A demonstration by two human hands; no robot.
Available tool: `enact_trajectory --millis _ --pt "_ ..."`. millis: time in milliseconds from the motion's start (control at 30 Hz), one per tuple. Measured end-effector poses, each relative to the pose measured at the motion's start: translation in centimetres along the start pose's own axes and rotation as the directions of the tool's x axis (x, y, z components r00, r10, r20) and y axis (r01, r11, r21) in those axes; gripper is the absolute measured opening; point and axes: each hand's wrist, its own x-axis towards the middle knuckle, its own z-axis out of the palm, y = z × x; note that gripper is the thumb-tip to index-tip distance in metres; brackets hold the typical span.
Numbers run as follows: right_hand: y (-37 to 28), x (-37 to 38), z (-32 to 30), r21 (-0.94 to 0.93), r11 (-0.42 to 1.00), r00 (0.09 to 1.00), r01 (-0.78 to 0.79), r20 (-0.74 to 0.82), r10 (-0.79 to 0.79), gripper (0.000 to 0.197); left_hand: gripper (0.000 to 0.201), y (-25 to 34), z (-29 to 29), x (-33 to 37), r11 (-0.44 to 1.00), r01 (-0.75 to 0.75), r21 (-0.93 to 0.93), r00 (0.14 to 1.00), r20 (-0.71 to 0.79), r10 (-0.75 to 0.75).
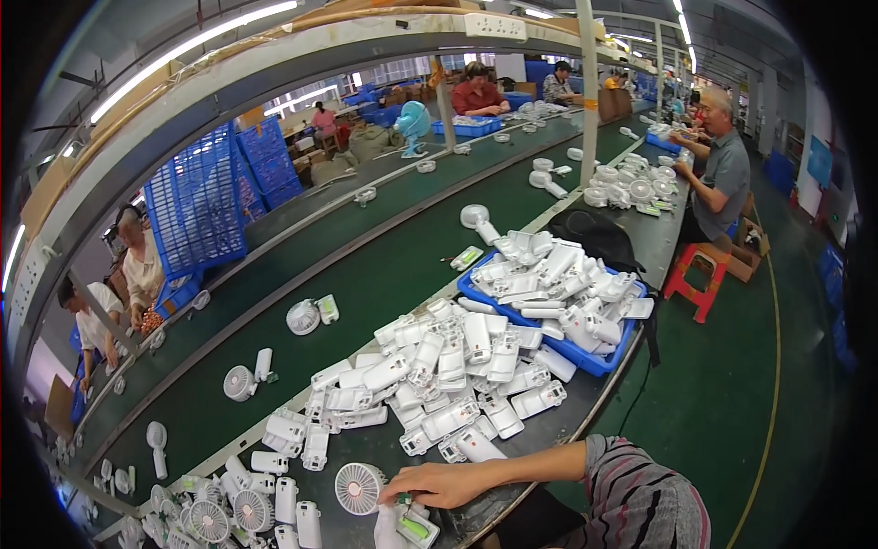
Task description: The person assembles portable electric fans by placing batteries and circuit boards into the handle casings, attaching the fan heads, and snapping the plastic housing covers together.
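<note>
My right hand (444, 483) reaches in from the lower right, its fingers bent down over an opened white handheld fan. A small green part (403, 499) shows under the fingertips. Beside the hand lies the round fan head (359, 488) with its pinkish blades. Just below is an open white handle shell (427, 540) with a bright green battery (414, 528) in it. A white shape at the lower edge may be my gloved left hand (388, 529); its fingers cannot be made out. White handle shells (448, 416) are heaped beyond my right hand.
A blue crate (599, 364) of white shells stands right of the heap, by a black bag (594, 235). More fans (210, 520) crowd the lower left. A green conveyor belt (366, 265) carries scattered fans. A co-worker (722, 174) sits at the far right near a red stool (697, 279).
</note>
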Motion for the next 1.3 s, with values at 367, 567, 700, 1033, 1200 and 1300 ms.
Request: enact_trajectory --millis 367,567,700,1033,1200,1300 --pt "-0.3 -0.3 0.4 0.317 0.879 0.896 -0.356 -0.153 0.418 0.03 0.032 -1.9 -3.2 1.8 0.993 -0.115 -0.019 0.98 0.164 0.117" --pt "0.3 -0.3 2.1 0.184 0.958 0.955 -0.219 -0.16 0.249 0.026 0.027 -2.1 -4.3 2.2 0.985 -0.141 -0.101 0.988 0.054 0.147" --pt "-0.5 0.2 2.0 0.159 0.95 0.94 -0.268 -0.175 0.294 0.025 0.024 -1.7 -2.4 0.8 0.981 -0.159 -0.112 0.984 0.065 0.167" --pt "0.8 0.5 3.9 0.204 0.914 0.888 -0.35 -0.238 0.393 0.044 0.034 -1.5 -3.5 0.8 0.988 -0.117 -0.104 0.99 0.065 0.124" --pt "0.8 -0.1 4.8 0.261 0.9 0.875 -0.35 -0.251 0.413 0.041 0.029 -1.1 -2.3 0.6 0.989 -0.077 -0.128 0.996 0.032 0.081" --pt "1.2 0.2 5.5 0.344 0.869 0.864 -0.356 -0.232 0.446 0.041 0.029 -0.6 -2.7 0.2 0.989 -0.078 -0.127 0.997 0.013 0.08"
